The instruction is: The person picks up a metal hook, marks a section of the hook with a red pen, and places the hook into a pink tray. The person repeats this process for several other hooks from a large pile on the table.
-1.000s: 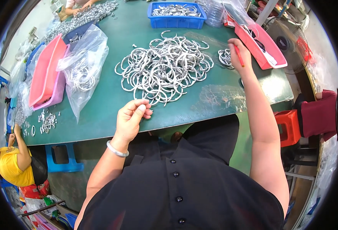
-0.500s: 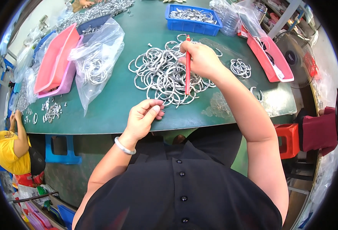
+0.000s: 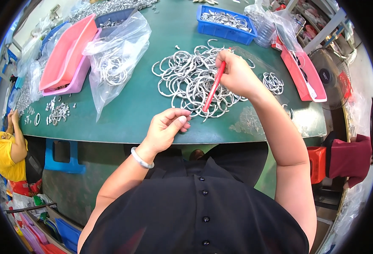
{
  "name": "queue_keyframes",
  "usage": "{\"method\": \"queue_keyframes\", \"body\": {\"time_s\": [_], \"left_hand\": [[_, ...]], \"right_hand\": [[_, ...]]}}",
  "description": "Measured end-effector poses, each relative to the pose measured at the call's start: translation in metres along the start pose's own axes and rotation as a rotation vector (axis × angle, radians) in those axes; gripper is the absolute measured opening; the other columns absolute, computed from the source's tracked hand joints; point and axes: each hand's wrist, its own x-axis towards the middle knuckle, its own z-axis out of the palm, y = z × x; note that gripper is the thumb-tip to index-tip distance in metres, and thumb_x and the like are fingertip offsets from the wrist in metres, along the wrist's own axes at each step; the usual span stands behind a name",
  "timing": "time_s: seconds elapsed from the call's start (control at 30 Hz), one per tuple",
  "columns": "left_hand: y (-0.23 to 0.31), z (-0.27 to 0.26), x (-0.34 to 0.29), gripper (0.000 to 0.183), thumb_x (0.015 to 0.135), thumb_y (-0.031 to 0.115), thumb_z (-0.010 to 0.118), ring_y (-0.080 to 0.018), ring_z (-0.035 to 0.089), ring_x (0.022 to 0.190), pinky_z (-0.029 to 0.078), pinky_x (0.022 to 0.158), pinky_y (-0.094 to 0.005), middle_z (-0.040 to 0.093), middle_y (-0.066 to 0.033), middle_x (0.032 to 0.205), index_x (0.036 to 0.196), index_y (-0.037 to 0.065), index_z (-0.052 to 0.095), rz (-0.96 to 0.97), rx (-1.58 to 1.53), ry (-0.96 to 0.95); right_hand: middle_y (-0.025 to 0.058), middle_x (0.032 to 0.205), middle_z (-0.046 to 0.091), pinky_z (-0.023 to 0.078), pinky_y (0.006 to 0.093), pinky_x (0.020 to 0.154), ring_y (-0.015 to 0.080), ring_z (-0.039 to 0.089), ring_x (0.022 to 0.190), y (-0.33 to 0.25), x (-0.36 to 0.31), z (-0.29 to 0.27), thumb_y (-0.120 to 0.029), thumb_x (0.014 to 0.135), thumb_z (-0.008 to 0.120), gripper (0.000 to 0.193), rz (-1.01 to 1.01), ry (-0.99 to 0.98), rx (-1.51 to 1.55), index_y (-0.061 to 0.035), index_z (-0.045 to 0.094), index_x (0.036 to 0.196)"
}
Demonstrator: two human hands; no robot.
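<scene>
A heap of silvery open rings, shaped like bangles, lies in the middle of the green table. Over its right side, my right hand grips a red pencil-like stick that slants down to the near left, its lower end at the rings' near edge. My left hand is by the near table edge, just short of the heap, with thumb and fingers pinched together. Whatever sits between those fingertips is hidden or too small to name. A pale bangle circles my left wrist.
A blue bin of metal pieces stands behind the heap. Left are stacked pink trays and a clear plastic bag with rings. A pink basket and a smaller ring pile lie right. A person in yellow works at far left.
The red stick has tilted from nearly upright to a slant, its lower end toward the near left. The view has shifted slightly. My left hand stays pinched near the heap.
</scene>
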Motion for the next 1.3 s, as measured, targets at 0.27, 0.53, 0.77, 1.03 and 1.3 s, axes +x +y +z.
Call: {"method": "queue_keyframes", "body": {"time_s": [0.27,0.53,0.77,1.03,1.3], "left_hand": [[0.001,-0.002,-0.001,0.019,0.087,0.008,0.048,-0.0120,0.056,0.074,0.046,0.068,-0.0248,0.059,-0.0081,0.090,0.103,-0.002,0.055,0.007,0.005,-0.027],[0.001,-0.002,-0.001,0.020,0.088,0.009,0.049,-0.0119,0.056,0.075,0.046,0.068,-0.0244,0.059,-0.0081,0.091,0.103,-0.002,0.055,0.009,-0.001,-0.027],[0.001,-0.002,-0.001,0.020,0.088,0.009,0.049,-0.0119,0.056,0.076,0.046,0.069,-0.0246,0.059,-0.0077,0.091,0.104,-0.002,0.055,0.014,0.005,-0.034],[0.000,-0.002,-0.002,0.020,0.088,0.008,0.048,-0.0121,0.056,0.076,0.046,0.069,-0.0250,0.059,-0.0078,0.091,0.104,-0.002,0.055,0.008,0.009,-0.043],[0.002,-0.001,-0.003,0.020,0.089,0.011,0.048,-0.0127,0.057,0.073,0.047,0.066,-0.0250,0.060,-0.0077,0.086,0.103,-0.002,0.055,0.051,-0.070,0.018]], "right_hand": [[0.0101,0.062,0.052,0.041,0.0290,0.050,0.0194,0.052,0.053,0.002,-0.039,0.021,0.002,0.071,0.057,0.015,-0.008,0.316,0.257,-0.0033,0.046,0.079],[0.0123,0.066,0.057,0.045,0.0353,0.058,0.0291,0.059,0.064,0.000,-0.014,0.044,0.005,0.068,0.053,0.014,0.040,0.384,0.161,-0.0036,0.047,0.078],[0.0024,0.059,0.050,0.037,0.0233,0.047,0.0059,0.044,0.051,0.004,-0.004,0.041,-0.001,0.076,0.058,0.011,0.029,0.324,0.049,-0.0027,0.047,0.078],[0.0001,0.073,0.048,0.046,0.0216,0.056,0.0067,0.051,0.065,0.019,-0.008,0.050,0.004,0.079,0.053,0.013,0.137,0.387,0.459,-0.0033,0.043,0.081],[0.0057,0.074,0.056,0.048,0.0239,0.060,0.0106,0.056,0.067,-0.010,-0.032,0.046,0.005,0.078,0.054,0.010,-0.163,0.453,0.586,-0.0013,0.047,0.079]]}}
